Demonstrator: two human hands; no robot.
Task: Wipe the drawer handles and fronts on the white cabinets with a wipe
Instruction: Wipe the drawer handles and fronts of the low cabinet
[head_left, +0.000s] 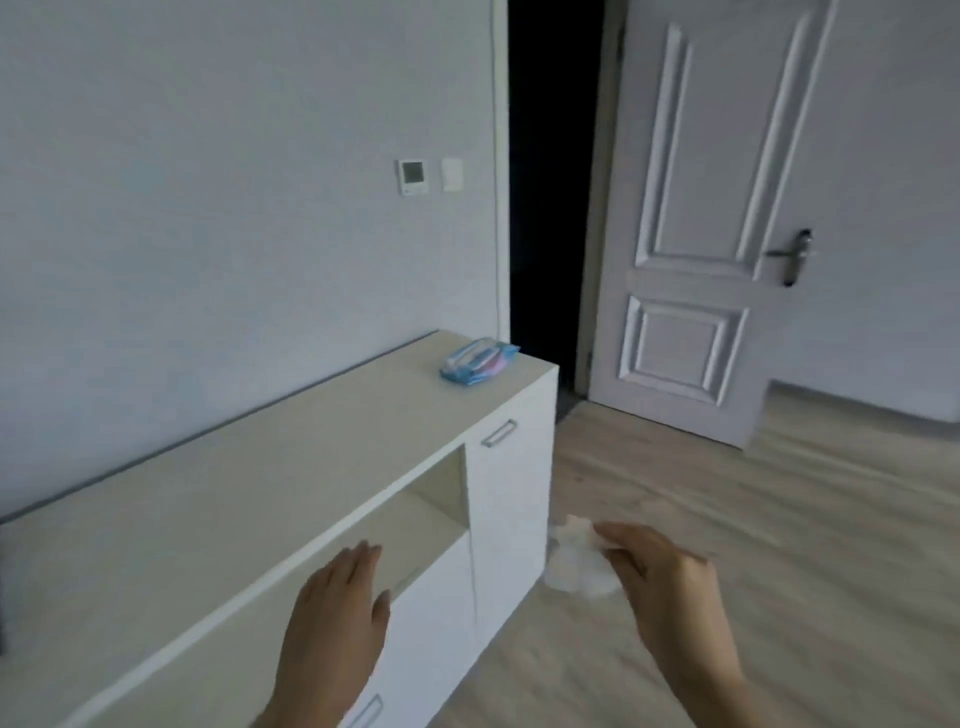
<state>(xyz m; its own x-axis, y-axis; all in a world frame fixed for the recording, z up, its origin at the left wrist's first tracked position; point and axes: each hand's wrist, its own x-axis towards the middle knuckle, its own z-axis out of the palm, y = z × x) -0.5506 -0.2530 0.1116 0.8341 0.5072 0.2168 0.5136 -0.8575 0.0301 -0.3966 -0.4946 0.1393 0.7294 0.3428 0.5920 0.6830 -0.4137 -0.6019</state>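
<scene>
Pinched between the thumb and fingertips of the right hand (670, 582), a crumpled white wipe (576, 566) hangs in front of the white cabinet (511, 519), seemingly clear of its door panel. The left hand (337, 608) hovers flat and relaxed over the cabinet's front edge, holding nothing. This looks like the approach before a wiping stroke. Next, the soft wad needs pressing onto the smooth panel, then along the slim metal bar handle (498, 433) near the cabinet's top. A glossy blue wipe pack (479, 360) lies on the cabinet's matte beige top, at its far end.
</scene>
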